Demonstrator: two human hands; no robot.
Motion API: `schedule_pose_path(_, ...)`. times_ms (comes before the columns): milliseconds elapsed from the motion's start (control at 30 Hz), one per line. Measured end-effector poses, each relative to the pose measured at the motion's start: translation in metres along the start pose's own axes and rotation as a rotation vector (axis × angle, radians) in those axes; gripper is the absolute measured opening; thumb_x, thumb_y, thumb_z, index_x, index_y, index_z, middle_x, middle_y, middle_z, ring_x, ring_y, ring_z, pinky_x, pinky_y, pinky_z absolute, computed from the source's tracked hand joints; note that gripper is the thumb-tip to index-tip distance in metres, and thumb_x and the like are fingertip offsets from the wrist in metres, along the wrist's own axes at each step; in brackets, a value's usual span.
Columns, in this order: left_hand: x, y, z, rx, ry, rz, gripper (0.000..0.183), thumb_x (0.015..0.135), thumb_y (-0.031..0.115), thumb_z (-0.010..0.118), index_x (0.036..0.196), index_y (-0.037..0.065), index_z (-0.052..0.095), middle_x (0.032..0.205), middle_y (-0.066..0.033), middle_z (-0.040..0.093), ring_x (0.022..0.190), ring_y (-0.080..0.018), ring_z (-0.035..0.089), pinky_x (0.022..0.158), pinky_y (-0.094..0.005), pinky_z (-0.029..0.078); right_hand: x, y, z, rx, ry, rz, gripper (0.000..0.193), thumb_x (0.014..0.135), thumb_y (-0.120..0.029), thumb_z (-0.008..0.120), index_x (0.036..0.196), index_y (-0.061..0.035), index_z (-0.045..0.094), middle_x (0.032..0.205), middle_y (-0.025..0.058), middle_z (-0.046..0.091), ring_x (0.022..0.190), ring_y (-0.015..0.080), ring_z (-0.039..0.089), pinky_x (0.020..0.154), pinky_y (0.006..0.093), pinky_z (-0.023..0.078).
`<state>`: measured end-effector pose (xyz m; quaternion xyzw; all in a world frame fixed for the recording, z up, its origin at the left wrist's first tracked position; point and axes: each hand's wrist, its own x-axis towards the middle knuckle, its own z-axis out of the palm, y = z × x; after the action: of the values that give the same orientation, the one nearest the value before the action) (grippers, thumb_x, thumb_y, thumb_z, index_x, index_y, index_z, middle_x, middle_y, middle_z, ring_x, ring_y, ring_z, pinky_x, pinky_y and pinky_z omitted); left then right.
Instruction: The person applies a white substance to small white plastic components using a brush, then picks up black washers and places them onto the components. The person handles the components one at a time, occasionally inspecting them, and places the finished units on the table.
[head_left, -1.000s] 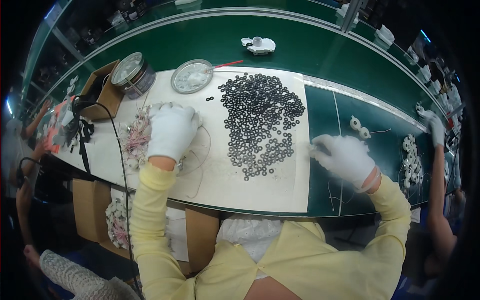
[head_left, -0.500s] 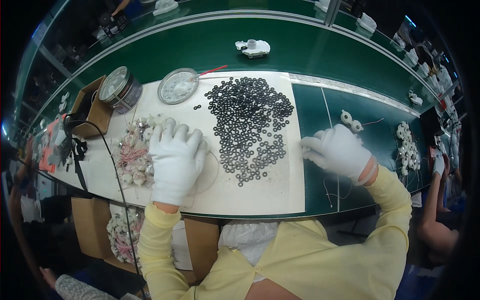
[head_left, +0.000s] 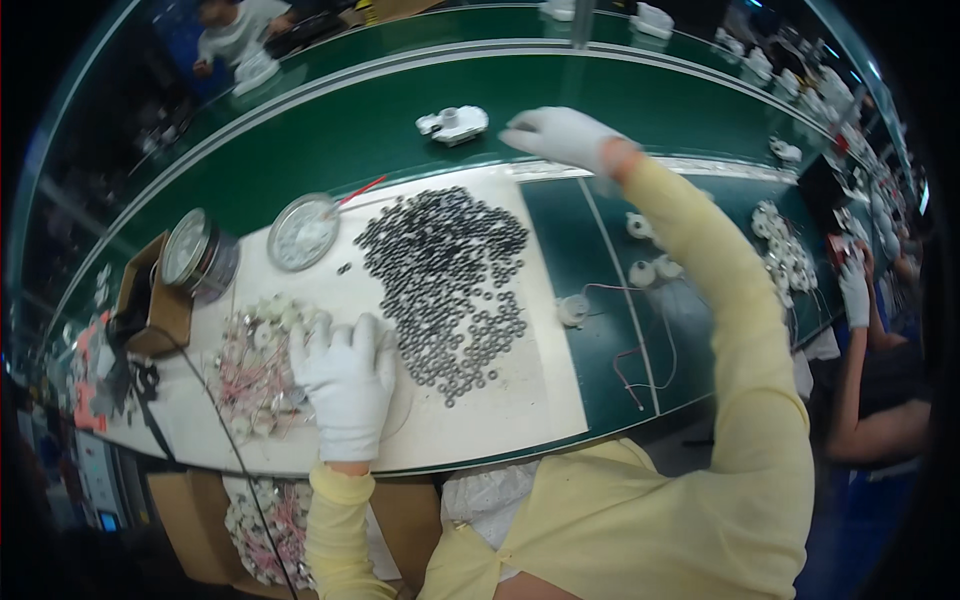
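My right hand, in a white glove, reaches over the green belt. Its fingers stretch toward a white plastic housing with a round stub on top, a short gap from it, and hold nothing that I can see. White-gloved too, my left hand lies with spread fingers at the right edge of a heap of small white round parts with pink wires. What is under its palm is hidden. One white round part with a pink wire sits on the green board, right of the paper.
Many black rings cover the white sheet. Behind the left hand are a dish of pale grease with a red stick, a tin and a cardboard box. More white parts lie far right, near a co-worker's gloved hand.
My right hand has left the green board and moved forward over the belt. A white round part now shows where it was. The left hand stays by the heap; the view has turned.
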<state>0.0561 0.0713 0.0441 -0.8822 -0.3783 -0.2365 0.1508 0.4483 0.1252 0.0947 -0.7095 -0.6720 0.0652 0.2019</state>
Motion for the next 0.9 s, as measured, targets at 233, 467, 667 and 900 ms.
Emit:
schedule_pose_path(233, -0.018, 0.004, -0.024, 0.031, -0.05, 0.019, 0.021, 0.082, 0.017, 0.07, 0.101, 0.01, 0.069, 0.095, -0.0129, 0.066, 0.115, -0.0377, 0.059, 0.111, -0.0583, 0.034, 0.112, 0.023, 0.041, 0.209, -0.132, 0.411, 0.058, 0.097, -0.053, 0.047, 0.113, -0.0011, 0.069, 0.091, 0.015, 0.072, 0.078, 0.0283, 0.07, 0.074, 0.0412, 0.053)
schedule_pose_path(467, -0.068, -0.01, -0.021, -0.046, -0.081, 0.005, 0.026, 0.084, 0.013, 0.066, 0.109, 0.007, 0.067, 0.102, -0.0102, 0.064, 0.121, -0.0398, 0.055, 0.11, -0.063, 0.031, 0.139, 0.031, 0.061, 0.105, -0.187, 0.344, 0.054, 0.097, -0.049, 0.048, 0.113, -0.0018, 0.07, 0.102, 0.0152, 0.071, 0.089, 0.0268, 0.069, 0.078, 0.0391, 0.051)
schedule_pose_path(667, -0.074, -0.013, -0.015, 0.006, -0.027, 0.019, 0.026, 0.088, 0.014, 0.066, 0.112, 0.007, 0.066, 0.108, -0.0105, 0.065, 0.118, -0.0398, 0.057, 0.106, -0.0626, 0.035, 0.138, 0.03, 0.063, 0.315, -0.194, 0.426, 0.044, 0.096, -0.047, 0.058, 0.108, -0.0078, 0.073, 0.092, 0.0062, 0.069, 0.069, 0.0165, 0.061, 0.063, 0.0303, 0.048)
schedule_pose_path(900, -0.074, -0.011, -0.016, -0.005, -0.019, -0.013, 0.025, 0.089, 0.015, 0.065, 0.112, 0.007, 0.068, 0.109, -0.0148, 0.066, 0.116, -0.0389, 0.058, 0.104, -0.0607, 0.037, 0.115, 0.026, 0.042, 0.596, -0.234, 0.464, 0.036, 0.093, -0.042, 0.066, 0.109, -0.0102, 0.072, 0.099, 0.0032, 0.069, 0.072, 0.0131, 0.059, 0.061, 0.0268, 0.047)
